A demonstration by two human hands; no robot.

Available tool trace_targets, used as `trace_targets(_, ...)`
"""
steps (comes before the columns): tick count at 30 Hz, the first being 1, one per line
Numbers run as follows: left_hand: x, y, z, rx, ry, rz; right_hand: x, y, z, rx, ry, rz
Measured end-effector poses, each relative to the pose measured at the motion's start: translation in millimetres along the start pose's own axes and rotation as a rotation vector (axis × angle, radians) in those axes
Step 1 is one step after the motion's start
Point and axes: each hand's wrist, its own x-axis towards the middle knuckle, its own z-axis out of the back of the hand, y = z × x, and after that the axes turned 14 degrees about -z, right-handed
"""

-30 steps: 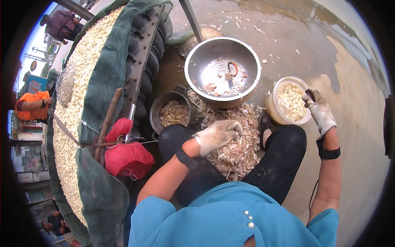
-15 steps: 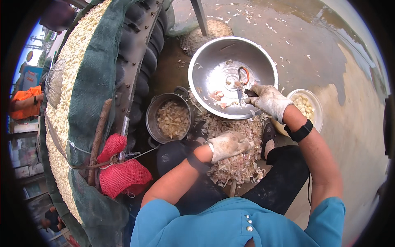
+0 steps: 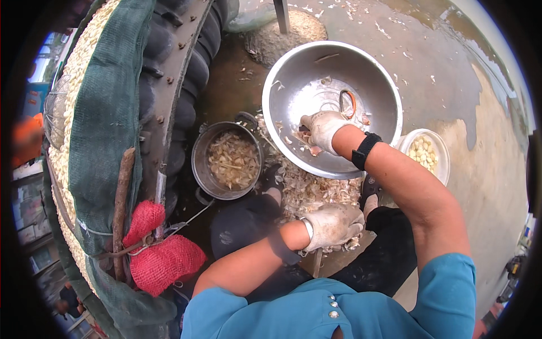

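My right hand (image 3: pixel 326 131), in a dirty white glove, reaches into a wide metal basin (image 3: pixel 389 90). Its fingers close on a small dark tool (image 3: pixel 303 129), mostly hidden by the glove. Bits of pinkish garlic (image 3: pixel 315 151) lie by the fingertips. Beyond the hand rests a tool with orange and black loop handles (image 3: pixel 348 104), its lower part covered by the hand. My gloved left hand (image 3: pixel 333 227) is closed above a heap of garlic skins (image 3: pixel 316 192) between my legs; whatever it may hold is hidden.
A metal pot (image 3: pixel 197 164) of garlic skins stands left of the basin. At right is a white tub (image 3: pixel 443 161) with peeled cloves. A long green-netted bed of garlic cloves (image 3: pixel 84 73) runs along the left, with red mesh bags (image 3: pixel 168 264) tied near a wooden stick (image 3: pixel 122 209).
My right hand has moved left and deeper into the basin, over the looped-handle tool's lower part. My left hand has shifted right and nearer to me. The whole view has shifted slightly.
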Motion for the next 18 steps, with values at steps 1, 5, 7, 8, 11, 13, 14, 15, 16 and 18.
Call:
trace_targets(1, -1, -1, 2, -0.005, -0.003, -0.005, 2, 2, -1, -0.007, 0.030, 0.008)
trace_targets(5, 0, -5, 6, -0.018, -0.019, 0.024, 9, -4, -9, -0.002, 0.027, 0.050)
trace_targets(7, -1, -1, 3, 0.004, -0.056, -0.012, 11, -8, -9, 0.014, 0.056, 0.043)
trace_targets(8, -1, 0, 1, 0.015, -0.074, -0.031, 11, -10, -8, 0.037, 0.083, 0.018)
trace_targets(11, -3, -1, -1, 0.030, -0.093, -0.031, 10, -17, -5, 0.136, 0.141, -0.024)
trace_targets(13, -2, -7, 2, 0.012, -0.086, -0.001, 7, -24, -4, 0.107, 0.133, 0.059)
trace_targets(14, -2, -9, 4, 0.005, -0.082, 0.014, 5, -23, -5, 0.042, 0.151, 0.053)
trace_targets(15, -2, -8, 4, 0.012, -0.084, 0.002, 2, -22, -7, -0.023, 0.169, 0.047)
trace_targets(16, -2, -6, 2, 0.019, -0.085, -0.010, -2, -20, -10, -0.088, 0.187, 0.041)
trace_targets(18, -1, -5, 2, 0.020, -0.077, -0.011, -10, -22, -19, 0.010, 0.152, 0.111)
